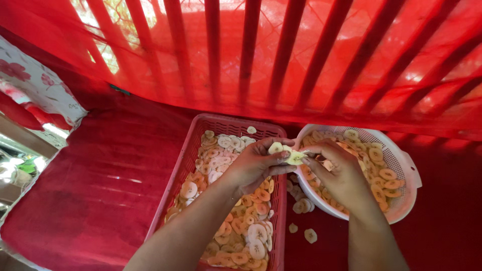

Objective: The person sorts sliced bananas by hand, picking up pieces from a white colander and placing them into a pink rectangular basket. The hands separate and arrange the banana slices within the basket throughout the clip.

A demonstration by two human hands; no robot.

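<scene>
Both hands pinch a small stack of pale banana slices (287, 153) between them, left hand (256, 163) and right hand (336, 173) meeting fingertip to fingertip. Directly under the left hand lies the red slatted tray (188, 155) of spread slices; the white colander (409, 173) sits just beneath and right of the right hand.

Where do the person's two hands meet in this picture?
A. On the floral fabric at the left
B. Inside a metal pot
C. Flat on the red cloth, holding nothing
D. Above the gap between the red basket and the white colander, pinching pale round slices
D: the left hand and right hand pinch pale slices together, between the red basket and the white colander.
</scene>
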